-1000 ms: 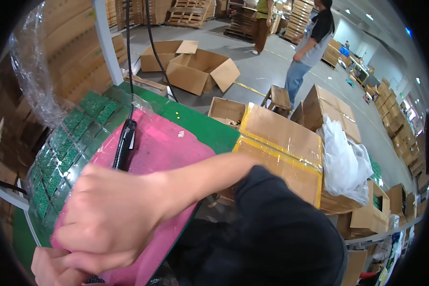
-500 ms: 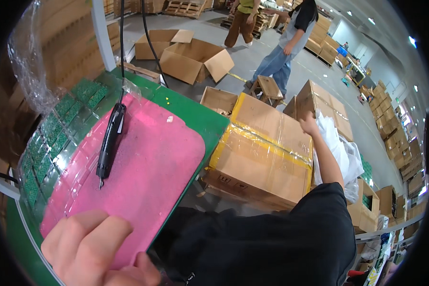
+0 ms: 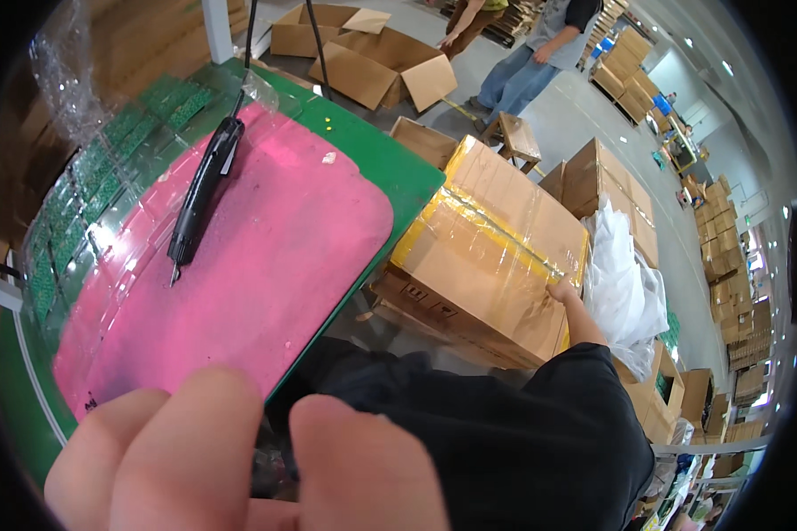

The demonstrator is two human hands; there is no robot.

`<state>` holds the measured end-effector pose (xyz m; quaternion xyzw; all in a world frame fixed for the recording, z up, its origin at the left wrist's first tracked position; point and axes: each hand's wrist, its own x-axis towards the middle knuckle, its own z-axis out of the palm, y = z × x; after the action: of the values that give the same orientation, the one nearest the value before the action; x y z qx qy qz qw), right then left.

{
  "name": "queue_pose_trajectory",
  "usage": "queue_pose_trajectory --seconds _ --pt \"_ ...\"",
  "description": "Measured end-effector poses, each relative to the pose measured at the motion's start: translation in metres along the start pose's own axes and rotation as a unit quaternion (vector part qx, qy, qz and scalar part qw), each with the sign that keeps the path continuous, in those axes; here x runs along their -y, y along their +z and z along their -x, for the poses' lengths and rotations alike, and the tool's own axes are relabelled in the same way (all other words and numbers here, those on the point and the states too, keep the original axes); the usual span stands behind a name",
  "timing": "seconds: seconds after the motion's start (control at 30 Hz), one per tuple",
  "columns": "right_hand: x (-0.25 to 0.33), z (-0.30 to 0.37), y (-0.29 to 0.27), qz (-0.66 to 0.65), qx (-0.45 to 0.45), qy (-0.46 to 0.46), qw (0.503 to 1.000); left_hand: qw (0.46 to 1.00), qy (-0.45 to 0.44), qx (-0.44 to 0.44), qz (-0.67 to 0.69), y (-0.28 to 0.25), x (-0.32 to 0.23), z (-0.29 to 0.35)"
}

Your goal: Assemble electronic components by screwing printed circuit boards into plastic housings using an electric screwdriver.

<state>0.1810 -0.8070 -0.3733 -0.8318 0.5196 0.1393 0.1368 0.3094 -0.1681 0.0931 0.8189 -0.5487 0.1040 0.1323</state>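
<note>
My left hand (image 3: pixel 230 460) is very near the camera at the lower left, in front of the pink mat (image 3: pixel 274 239). Its fingers are bent, the thumb stands apart from them, and nothing shows between. My right hand (image 3: pixel 564 289) is at the right end of a large cardboard box (image 3: pixel 487 239) sealed with clear and yellow-edged tape. Its small fingers look closed at the tape; whether they pinch anything is unclear. A black electric screwdriver (image 3: pixel 205 190) lies on the mat, its bit toward me, touched by neither hand.
Clear plastic trays with green circuit boards (image 3: pixel 97 181) line the left side of the green table (image 3: pixel 390 168). White plastic bags (image 3: pixel 624 283) lie right of the box. Beyond are a wooden stool (image 3: pixel 515 137), open cartons (image 3: pixel 385 66) and two people, one in jeans (image 3: pixel 514 75).
My right hand has come down and nearer onto the taped box. My left hand has moved closer to the camera, thumb farther from the fingers. The whole view has shifted slightly.
</note>
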Motion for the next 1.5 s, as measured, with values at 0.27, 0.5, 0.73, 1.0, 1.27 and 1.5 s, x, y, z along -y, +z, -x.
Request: queue_pose_trajectory --seconds 0.27,0.5,0.73,1.0,1.27,1.5 --pt "-0.044 -0.071 -0.161 -0.237 -0.171 0.106 0.95 0.997 0.047 -0.039 0.047 0.023 0.022 0.0" --pt "0.009 -0.017 -0.237 -0.221 -0.089 0.129 0.963 0.991 0.055 -0.078 0.089 0.049 0.037 0.007" --pt "0.128 -0.005 -0.225 -0.162 -0.162 -0.102 0.968 0.984 -0.01 -0.148 0.1 0.072 0.054 0.03" --pt "0.394 0.198 -0.205 -0.131 -0.152 -0.582 0.788 0.976 -0.031 -0.211 0.055 0.068 0.057 0.037" --pt "0.534 0.394 -0.121 -0.238 -0.035 -0.806 0.541 0.98 0.016 -0.192 -0.057 0.04 0.053 0.039" --pt "0.588 0.439 -0.069 -0.398 0.016 -0.776 0.489 0.979 -0.062 -0.166 -0.099 0.039 0.059 0.039"
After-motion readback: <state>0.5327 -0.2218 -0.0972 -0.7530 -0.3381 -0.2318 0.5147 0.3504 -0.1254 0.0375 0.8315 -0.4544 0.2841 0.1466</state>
